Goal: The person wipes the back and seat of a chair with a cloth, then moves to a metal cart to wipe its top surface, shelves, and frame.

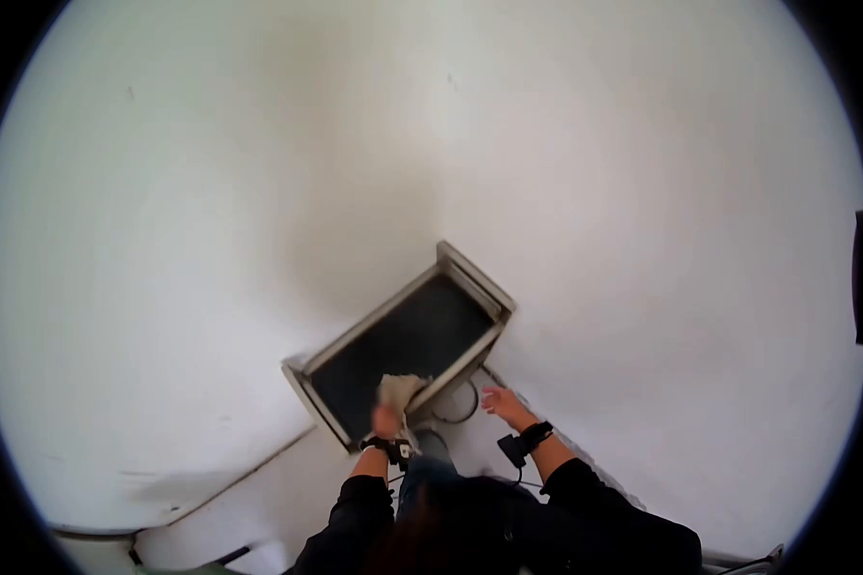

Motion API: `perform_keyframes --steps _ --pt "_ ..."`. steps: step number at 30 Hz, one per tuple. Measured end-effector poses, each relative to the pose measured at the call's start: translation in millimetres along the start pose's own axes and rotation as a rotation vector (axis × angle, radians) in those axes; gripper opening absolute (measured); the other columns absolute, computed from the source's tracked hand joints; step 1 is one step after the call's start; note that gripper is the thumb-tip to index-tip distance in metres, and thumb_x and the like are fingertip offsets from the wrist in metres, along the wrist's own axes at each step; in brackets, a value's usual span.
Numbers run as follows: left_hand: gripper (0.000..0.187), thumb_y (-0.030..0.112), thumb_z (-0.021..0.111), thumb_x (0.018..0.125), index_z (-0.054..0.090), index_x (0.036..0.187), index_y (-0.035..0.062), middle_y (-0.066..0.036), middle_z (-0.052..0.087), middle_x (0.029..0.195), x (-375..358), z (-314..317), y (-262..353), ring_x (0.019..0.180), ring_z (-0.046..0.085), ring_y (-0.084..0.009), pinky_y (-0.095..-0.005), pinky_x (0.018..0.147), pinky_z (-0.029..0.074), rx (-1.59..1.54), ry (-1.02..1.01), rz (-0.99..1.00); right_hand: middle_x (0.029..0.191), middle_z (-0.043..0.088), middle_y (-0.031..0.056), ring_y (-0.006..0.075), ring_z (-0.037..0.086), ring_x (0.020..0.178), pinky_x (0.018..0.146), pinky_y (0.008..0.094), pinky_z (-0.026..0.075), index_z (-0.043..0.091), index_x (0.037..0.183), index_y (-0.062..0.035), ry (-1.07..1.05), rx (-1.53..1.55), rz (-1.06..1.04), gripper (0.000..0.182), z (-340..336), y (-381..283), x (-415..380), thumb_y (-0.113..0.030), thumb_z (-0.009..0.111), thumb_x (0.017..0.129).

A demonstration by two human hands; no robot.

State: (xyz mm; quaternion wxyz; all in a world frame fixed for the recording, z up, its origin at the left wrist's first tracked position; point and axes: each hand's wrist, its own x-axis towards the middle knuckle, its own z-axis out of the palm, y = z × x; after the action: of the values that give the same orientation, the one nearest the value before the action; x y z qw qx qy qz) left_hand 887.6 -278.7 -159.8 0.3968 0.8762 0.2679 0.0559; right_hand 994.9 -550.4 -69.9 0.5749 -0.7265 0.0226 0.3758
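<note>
Left hand: Blurred at the near left of the stand, a person's left hand (386, 422) appears to grip a cloth, though individual fingers cannot be told apart.
Cloth: The beige cloth (399, 391), crumpled and ragged in outline, spreads over the near edge of the stand's dark panel (414, 324).
Right hand: Off the stand's near right side, the right hand (504, 405) hovers with fingers loosely parted, grasping nothing visible.
Stand: The low, rectangular stand (366, 325) sits askew in the corner, its pale, straight-edged frame around a flat, matte panel; wood or metal, one cannot tell.
Snag risk: Loose cloth could catch on the near rail if dragged across it; the cord (520, 471) below the right wrist's black device (515, 448) could hook a frame end.
Footing risk: A thin, dark loop (474, 406) beside the stand could tangle a foot stepping close.
Walls: Smooth, white walls (642, 192) carry faint scuffs.
</note>
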Motion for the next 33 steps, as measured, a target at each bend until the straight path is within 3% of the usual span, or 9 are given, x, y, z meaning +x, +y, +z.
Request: perform_keyframes --steps 2,3,4,5,11,17,22,28,33 --pt "0.01 -0.001 0.047 0.067 0.055 0.072 0.0014 -0.014 0.053 0.062 -38.9 9.7 -7.6 0.059 0.052 -0.0257 -0.0334 0.054 0.04 0.036 0.207 0.35 0.085 0.055 0.0101 0.0169 0.054 0.074 0.064 0.0274 0.044 0.044 0.107 0.0001 -0.067 0.121 -0.012 0.036 -20.8 25.5 -25.6 -0.011 0.052 0.074" --pt "0.009 -0.002 0.047 0.066 0.055 0.068 0.0016 -0.011 0.047 0.056 -57.9 -4.7 20.0 0.052 0.045 -0.0213 -0.032 0.05 0.037 -0.17 -0.029 -0.088 0.084 0.055 0.0097 0.0169 0.054 0.074 0.064 0.0272 0.045 0.044 0.106 -0.0006 -0.059 0.143 -0.005 0.035 -32.1 41.1 -41.3 -0.011 0.052 0.074" --pt "0.014 -0.005 0.045 0.065 0.056 0.068 0.0024 -0.008 0.041 0.053 -74.5 2.1 18.0 0.049 0.037 -0.0164 -0.0302 0.048 0.034 -0.198 0.016 -0.004 0.084 0.056 0.0093 0.017 0.055 0.074 0.064 0.027 0.045 0.045 0.106 -0.0012 -0.047 0.161 -0.005 0.034 -45.9 54.8 -54.9 -0.011 0.051 0.074" --pt "0.015 0.001 0.046 0.067 0.06 0.071 0.0038 -0.01 0.057 0.063 -83.4 -16.7 45.2 0.061 0.054 -0.0202 -0.0299 0.057 0.041 -0.16 -0.168 -0.257 0.083 0.056 0.0092 0.0172 0.055 0.074 0.064 0.027 0.045 0.045 0.105 -0.0015 -0.038 0.241 0.029 0.033 -58.3 65.1 -59.7 -0.011 0.051 0.074" --pt "0.015 0.001 0.048 0.067 0.063 0.073 0.0006 -0.008 0.06 0.068 -140.3 1.2 9.2 0.061 0.054 -0.0158 -0.0261 0.059 0.043 -0.56 -0.108 -0.488 0.074 0.056 0.009 0.0175 0.056 0.066 0.057 0.0275 0.046 0.048 0.101 -0.001 0.173 0.234 0.231 0.029 -115.8 151.7 -93.5 -0.013 0.048 0.074" --pt "0.016 0.006 0.053 0.064 0.063 0.077 0.0016 -0.01 0.06 0.07 -173.4 7.8 -0.4 0.064 0.057 -0.0195 -0.0273 0.061 0.045 -0.276 -0.217 -0.463 0.071 0.055 0.0073 0.0149 0.054 0.062 0.053 0.0259 0.044 0.051 0.096 -0.0007 0.146 0.157 0.277 0.027 -136.2 213.0 -121.3 -0.013 0.049 0.073" --pt "0.021 0.009 0.054 0.061 0.062 0.079 0.0035 -0.018 0.059 0.076 -169.6 -2.9 -45.5 0.069 0.058 -0.0292 -0.0335 0.064 0.045 -0.04 -0.158 -0.266 0.089 0.056 0.0172 0.0324 0.052 0.084 0.074 0.0368 0.042 0.053 0.098 -0.0039 0.001 -0.703 0.088 0.033 -166.5 255.9 -115.3 -0.021 0.05 0.07" --pt "0.028 0.017 0.061 0.059 0.059 0.079 -0.0021 -0.022 0.058 0.076 -189.5 -19.0 -37.4 0.07 0.058 -0.0309 -0.0366 0.061 0.046 0.55 -0.508 -0.434 0.093 0.055 0.0179 0.032 0.051 0.087 0.078 0.0375 0.039 0.056 0.092 -0.0024 -0.3 -0.935 0.002 0.036 -100.1 284.6 -141.7 -0.033 0.049 0.074" --pt "0.033 0.025 0.064 0.057 0.058 0.069 -0.004 -0.02 0.058 0.07 -219.6 0.2 -82.2 0.069 0.057 -0.0314 -0.0375 0.059 0.046 0.556 -1.027 -0.395 0.091 0.056 0.0207 0.0336 0.051 0.09 0.078 0.0394 0.039 0.058 0.082 0.0033 -0.465 -0.792 0.576 0.058 0.9 235.5 -168.4 -0.052 0.041 0.075"
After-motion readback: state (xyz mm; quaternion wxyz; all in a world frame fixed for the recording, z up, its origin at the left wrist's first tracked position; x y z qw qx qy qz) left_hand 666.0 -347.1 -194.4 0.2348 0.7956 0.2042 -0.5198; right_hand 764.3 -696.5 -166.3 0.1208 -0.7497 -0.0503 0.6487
